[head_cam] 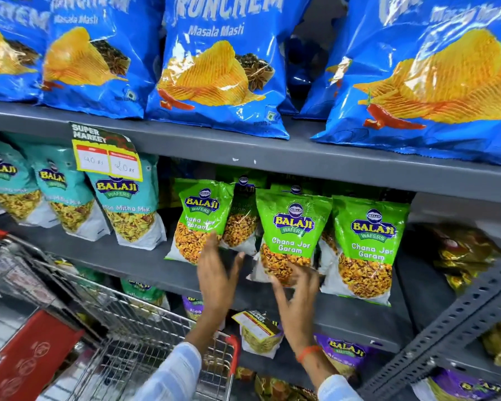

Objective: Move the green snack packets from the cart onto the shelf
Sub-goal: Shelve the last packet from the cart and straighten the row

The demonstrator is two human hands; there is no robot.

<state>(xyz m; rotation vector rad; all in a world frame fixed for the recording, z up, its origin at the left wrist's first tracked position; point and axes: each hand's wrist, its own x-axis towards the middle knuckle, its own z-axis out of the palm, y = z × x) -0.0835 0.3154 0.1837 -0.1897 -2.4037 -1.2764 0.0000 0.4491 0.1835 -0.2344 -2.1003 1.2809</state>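
Several green Balaji "Chana Jor Garam" snack packets stand on the grey middle shelf [122, 256]. My right hand [297, 293] has its fingers round the bottom of the tilted middle green packet [291, 227], which rests on the shelf. My left hand [217, 273] is flat with fingers apart, touching the lower right edge of the left green packet [198, 215]. Another green packet [369, 247] stands upright to the right, and more stand behind. The wire cart [133, 337] is at lower left; I cannot see any green packets in it.
Teal Balaji packets [128, 209] fill the same shelf to the left, under a price tag [107, 157]. Big blue crisp bags [217, 70] sit on the shelf above. Purple packets [344, 354] lie below. A perforated grey upright [457, 316] crosses at the right. The cart carries a red panel [26, 360].
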